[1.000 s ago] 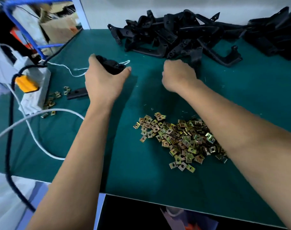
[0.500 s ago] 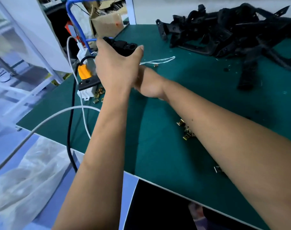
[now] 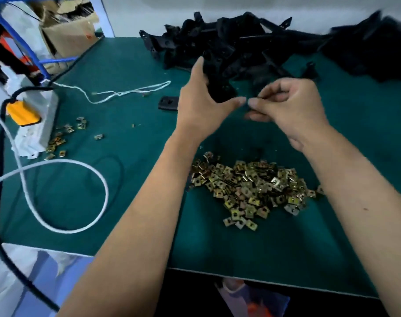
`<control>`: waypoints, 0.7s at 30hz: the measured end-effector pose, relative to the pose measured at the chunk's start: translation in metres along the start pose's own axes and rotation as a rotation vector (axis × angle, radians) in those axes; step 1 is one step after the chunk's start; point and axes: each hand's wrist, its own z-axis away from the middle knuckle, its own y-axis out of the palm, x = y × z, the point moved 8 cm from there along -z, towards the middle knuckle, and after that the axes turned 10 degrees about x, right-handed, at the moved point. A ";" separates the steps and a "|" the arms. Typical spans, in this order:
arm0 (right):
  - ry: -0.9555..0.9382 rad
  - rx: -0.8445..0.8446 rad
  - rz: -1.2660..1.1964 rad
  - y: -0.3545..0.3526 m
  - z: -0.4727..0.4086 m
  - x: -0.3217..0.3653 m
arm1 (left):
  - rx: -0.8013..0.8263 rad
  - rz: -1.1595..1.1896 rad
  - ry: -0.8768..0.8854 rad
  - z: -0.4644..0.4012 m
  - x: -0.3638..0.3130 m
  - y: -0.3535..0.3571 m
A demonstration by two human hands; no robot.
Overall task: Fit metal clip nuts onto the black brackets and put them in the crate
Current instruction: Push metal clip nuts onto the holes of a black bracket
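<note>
My left hand (image 3: 201, 108) grips a black bracket (image 3: 220, 88) above the green table, thumb tip towards the right. My right hand (image 3: 288, 108) has its fingers curled and pinches a small clip nut (image 3: 255, 100) right at the bracket's near end; the nut is blurred and mostly hidden by the fingertips. A heap of brass-coloured clip nuts (image 3: 252, 186) lies on the table just below both hands. A big pile of black brackets (image 3: 231, 40) lies along the back edge. No crate shows in this view.
A small flat black piece (image 3: 168, 102) lies left of my left hand. A white power strip with an orange plug (image 3: 28, 115) sits at the left edge, with stray clip nuts (image 3: 62, 138), a white cable loop (image 3: 80, 197) and a black cable. A cardboard box (image 3: 69, 35) stands beyond the table.
My view swung back from the left to the table's middle. My left hand no longer holds the earlier bracket out to the left and grips one at centre. My right hand came up to pinch at it.
</note>
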 end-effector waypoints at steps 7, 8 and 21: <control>0.008 -0.051 -0.087 -0.046 0.034 -0.032 | 0.213 -0.153 0.183 0.004 -0.018 0.058; 0.004 -0.046 -0.100 -0.045 0.034 -0.032 | 0.222 -0.179 0.204 0.007 -0.018 0.060; 0.017 -0.021 -0.272 -0.039 0.034 -0.028 | 0.278 -0.235 0.252 0.017 -0.024 0.069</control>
